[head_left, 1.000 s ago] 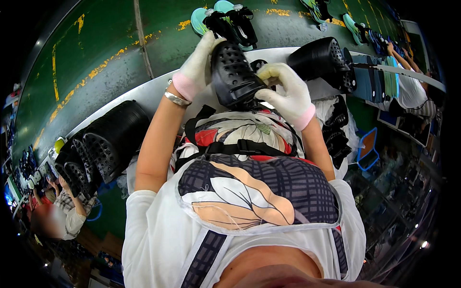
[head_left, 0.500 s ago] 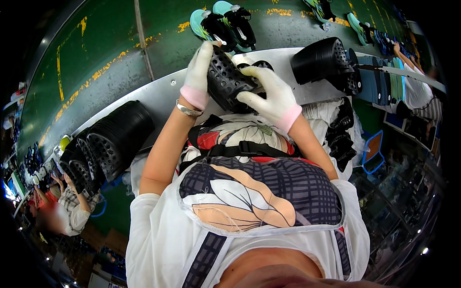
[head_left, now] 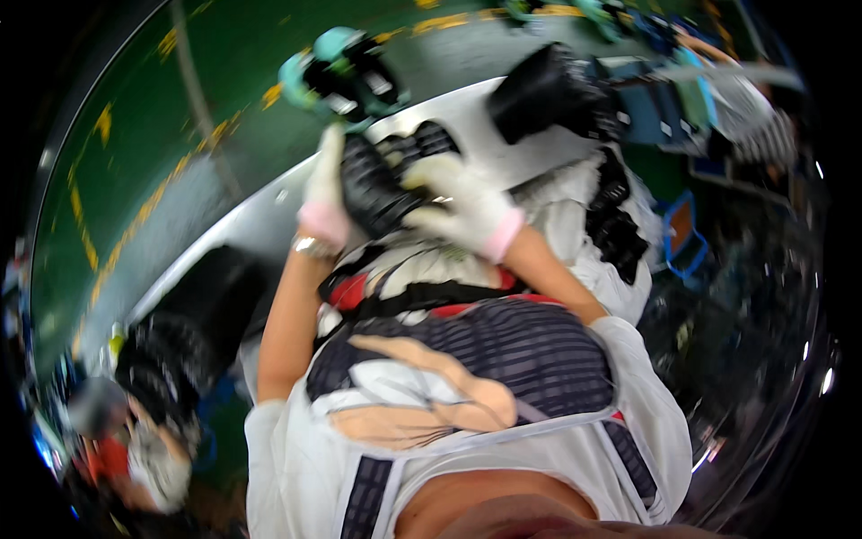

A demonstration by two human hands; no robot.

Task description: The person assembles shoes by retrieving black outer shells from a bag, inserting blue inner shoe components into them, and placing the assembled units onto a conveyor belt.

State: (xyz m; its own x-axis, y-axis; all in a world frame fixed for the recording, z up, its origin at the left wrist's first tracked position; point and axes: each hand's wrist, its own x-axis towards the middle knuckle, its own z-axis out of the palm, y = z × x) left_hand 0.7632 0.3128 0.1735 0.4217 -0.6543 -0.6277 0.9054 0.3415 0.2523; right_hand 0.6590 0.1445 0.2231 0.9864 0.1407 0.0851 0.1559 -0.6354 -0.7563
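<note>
A black perforated shell [head_left: 373, 189], curved like the toe of a shoe, is held over the near edge of the metal table. My left hand [head_left: 323, 184], in a white glove with a pink cuff, is closed along its left side. From the right, my gloved right hand [head_left: 462, 202] has its thumb and forefinger at the shell's other edge, curved and somewhat apart. Motion blur softens the exact contact. Just beyond, more black perforated pieces [head_left: 435, 139] lie on the table, partly hidden by the shell and my right hand.
Nested black shells [head_left: 539, 90] stand at the right of the metal table [head_left: 251, 216], with another dark stack [head_left: 215, 287] at the left. Turquoise-and-black shoes [head_left: 346, 76] are past the far edge. White wrapping [head_left: 561, 193] hangs at my right. Co-workers [head_left: 153, 458] are at both sides.
The view has shifted and blurred, so everything sits farther left or lower. Both hands remain at the shell, which has come slightly nearer my body, uncovering more of the pieces behind it.
</note>
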